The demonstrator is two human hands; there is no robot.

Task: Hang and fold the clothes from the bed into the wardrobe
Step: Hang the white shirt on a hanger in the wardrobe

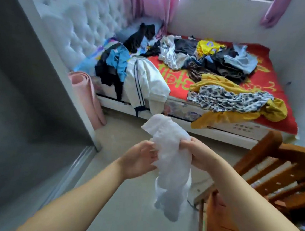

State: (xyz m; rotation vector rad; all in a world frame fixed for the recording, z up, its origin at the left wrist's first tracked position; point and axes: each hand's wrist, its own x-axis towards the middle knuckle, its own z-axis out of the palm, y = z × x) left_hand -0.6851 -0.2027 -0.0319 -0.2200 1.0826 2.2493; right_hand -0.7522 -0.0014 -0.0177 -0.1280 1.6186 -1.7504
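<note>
Both hands (165,154) grip white garment (169,164); clothes (213,60) cover bed (277,108).

two bare forearms, no sleeves, rings or watch in sight

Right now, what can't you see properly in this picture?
- Head view: what garment the white cloth is; it's bunched and blurred between the left hand and right hand.
- The wardrobe's inside; only a grey side panel shows.
- The bottom clothes in the pile; others cover them.
- The wooden chair; cut off by the right edge.
</note>
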